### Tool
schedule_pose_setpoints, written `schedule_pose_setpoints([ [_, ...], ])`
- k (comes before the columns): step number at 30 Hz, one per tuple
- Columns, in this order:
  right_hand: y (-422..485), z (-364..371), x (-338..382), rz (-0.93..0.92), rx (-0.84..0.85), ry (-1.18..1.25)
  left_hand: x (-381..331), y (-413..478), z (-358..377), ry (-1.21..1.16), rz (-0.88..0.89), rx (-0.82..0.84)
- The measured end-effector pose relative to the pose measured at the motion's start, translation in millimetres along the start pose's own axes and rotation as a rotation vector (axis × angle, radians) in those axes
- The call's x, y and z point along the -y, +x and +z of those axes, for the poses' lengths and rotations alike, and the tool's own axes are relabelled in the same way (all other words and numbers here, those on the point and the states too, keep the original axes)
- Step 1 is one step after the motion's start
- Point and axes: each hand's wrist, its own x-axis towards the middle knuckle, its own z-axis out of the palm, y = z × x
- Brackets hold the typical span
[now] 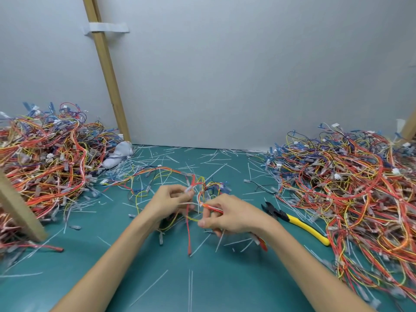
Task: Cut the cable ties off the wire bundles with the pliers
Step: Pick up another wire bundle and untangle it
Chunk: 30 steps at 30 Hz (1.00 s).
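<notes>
Both the left hand (167, 202) and the right hand (227, 216) pinch the wire bundle (198, 197), sorting it; next I think the right must fetch the pliers (295, 222) lying just beside it

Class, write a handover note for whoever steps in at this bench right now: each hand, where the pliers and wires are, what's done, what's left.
Hands: the left hand grips the wire bundle; the right hand pinches its orange wires.
The pliers lie on the green mat, right of the right hand, in neither hand.
Done: many cut ties litter the mat.
To do: the left pile and right pile of wires; which is finished I cannot tell. Check the held bundle for ties, then pick up the pliers.
</notes>
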Motion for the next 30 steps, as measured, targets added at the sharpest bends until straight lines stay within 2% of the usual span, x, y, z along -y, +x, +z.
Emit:
schedule_pose_setpoints([
  [2, -3, -3, 0, -0.027, 0.128, 0.077, 1, 2, -3, -0.008, 0.034, -0.11],
  [5, -9, -13, 0, -0.062, 0.199, 0.128, 7, 7, -19, 0.492, 0.175, -0.387],
  [6, -10, -17, -1, -0.065, 0.177, 0.145, 9, 7, -26, 0.651, 0.21, -0.476],
  [8, -11, -24, -3, -0.059, 0.096, 0.204, 10, 5, -41, 0.814, 0.207, -0.591],
  [10, -10, -29, -5, -0.058, -0.011, 0.271, 12, 3, -55, 0.885, 0.151, -0.606],
  [12, -7, -32, -8, -0.048, -0.134, 0.321, 13, 2, -61, 0.95, 0.138, -0.551],
  [14, -4, -33, -11, -0.021, -0.246, 0.371, 10, 0, -58, 1.062, 0.252, -0.565],
  [15, -3, -31, -12, -0.007, -0.304, 0.391, 5, -1, -53, 1.078, 0.37, -0.604],
  [17, 0, -25, -12, 0.009, -0.455, 0.395, -11, -5, -35, 0.966, 0.631, -0.643],
  [18, 0, -21, -12, 0.003, -0.549, 0.367, -19, -4, -24, 0.851, 0.699, -0.604],
  [19, 1, -18, -12, -0.016, -0.643, 0.324, -27, -3, -12, 0.716, 0.686, -0.534],
  [21, 3, -10, -12, -0.074, -0.78, 0.212, -43, 7, 10, 0.465, 0.397, -0.308],
  [23, 4, -4, -13, -0.113, -0.824, 0.098, -50, 19, 28, 0.133, 0.04, -0.072],
  [24, 3, -1, -15, -0.126, -0.823, 0.057, -52, 23, 35, -0.015, -0.078, 0.007],
  [26, 2, 2, -18, -0.154, -0.789, -0.024, -52, 28, 43, -0.195, -0.201, 0.1],
  [30, -1, 7, -32, -0.171, -0.648, -0.274, -44, 37, 50, -0.346, -0.241, 0.188],
])
